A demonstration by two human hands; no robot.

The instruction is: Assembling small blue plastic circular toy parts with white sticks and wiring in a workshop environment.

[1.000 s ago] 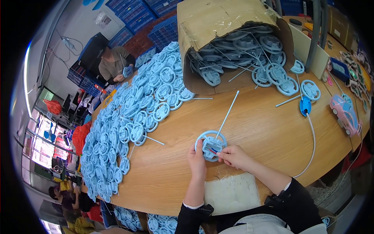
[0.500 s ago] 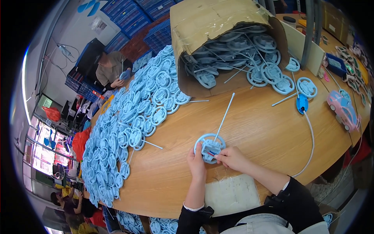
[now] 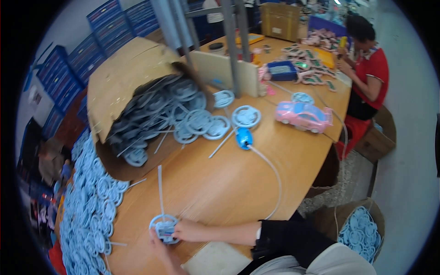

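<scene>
A light blue toy steering wheel [image 3: 158, 219] with a long thin rod stands face-back over the near part of the wooden table, its boxy hub turned up toward me. My left hand [image 3: 161, 250] grips its left and lower rim, thumb along the side. At the hub, the fingers of my right hand [image 3: 191, 231] are pinched together from the right. A small blue and reddish strip shows in the hub by those fingertips; whether they hold it is too blurred to tell. The rod points away from me, toward the cardboard box.
A tipped cardboard box [image 3: 130, 82] spills steering wheels; a heap [image 3: 87, 206] lies left. Beyond are a blue corded device [image 3: 244, 138], a pink toy car [image 3: 303, 117] and a metal post [image 3: 230, 50]. A person in red [image 3: 373, 73] sits far right. A white pad [image 3: 217, 260] lies nearby.
My view has swung to the right, so the hands and wheel now appear further left and lower. The person in red has come into view. Both hands stay on the steering wheel.
</scene>
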